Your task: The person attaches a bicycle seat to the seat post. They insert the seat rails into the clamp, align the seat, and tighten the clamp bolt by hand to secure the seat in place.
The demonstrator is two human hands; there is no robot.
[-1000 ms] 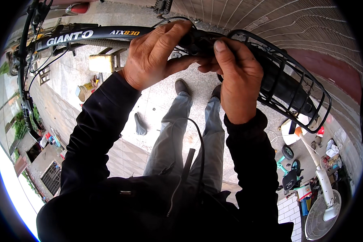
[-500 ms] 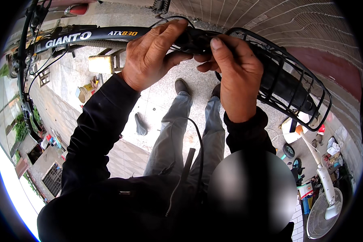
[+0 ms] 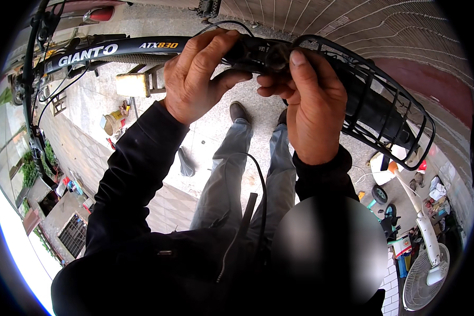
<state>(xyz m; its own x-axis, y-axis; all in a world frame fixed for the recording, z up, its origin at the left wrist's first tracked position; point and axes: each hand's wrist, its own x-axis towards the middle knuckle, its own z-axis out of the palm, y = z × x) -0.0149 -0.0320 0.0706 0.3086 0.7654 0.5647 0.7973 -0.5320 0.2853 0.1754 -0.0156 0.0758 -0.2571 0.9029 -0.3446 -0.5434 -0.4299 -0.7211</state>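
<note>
While both arms are raised, the left hand (image 3: 197,79) has its grip closed around the black bicycle frame tube (image 3: 116,50), thumb underneath. Just beside it, the right hand (image 3: 313,105) pinches a small black fitting (image 3: 263,52) on that tube with its fingertips, right where the black wire basket (image 3: 384,110) begins. Below them, a white standing fan (image 3: 424,247) stands on the paved floor (image 3: 210,137)

Single head-worn fisheye view, steeply downward, close over both hands and the paved floor (image 3: 216,137).
</note>
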